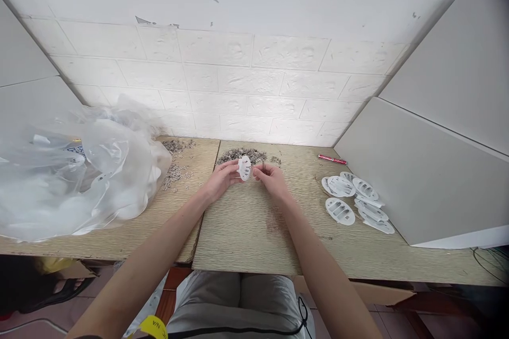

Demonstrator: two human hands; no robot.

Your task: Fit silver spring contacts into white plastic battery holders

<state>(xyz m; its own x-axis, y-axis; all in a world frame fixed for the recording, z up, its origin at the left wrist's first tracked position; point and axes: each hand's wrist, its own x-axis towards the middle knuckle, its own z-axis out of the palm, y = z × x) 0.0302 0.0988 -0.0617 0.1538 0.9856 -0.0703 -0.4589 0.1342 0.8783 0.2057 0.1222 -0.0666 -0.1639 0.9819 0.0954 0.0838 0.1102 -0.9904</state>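
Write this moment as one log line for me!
left hand: holding white disc | right hand: beside it | metallic bits: behind disc | more discs: at right

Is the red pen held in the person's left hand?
No, the left hand holds a white disc, while the red pen lies on the table.

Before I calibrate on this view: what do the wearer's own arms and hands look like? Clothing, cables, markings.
Left hand and right hand: no gloves. Forearms bare, no sleeves, watch or cables visible on them. Light grey trousers below. A black cord crosses the lap; a yellow tag with print sits near the left forearm, attachment unclear.
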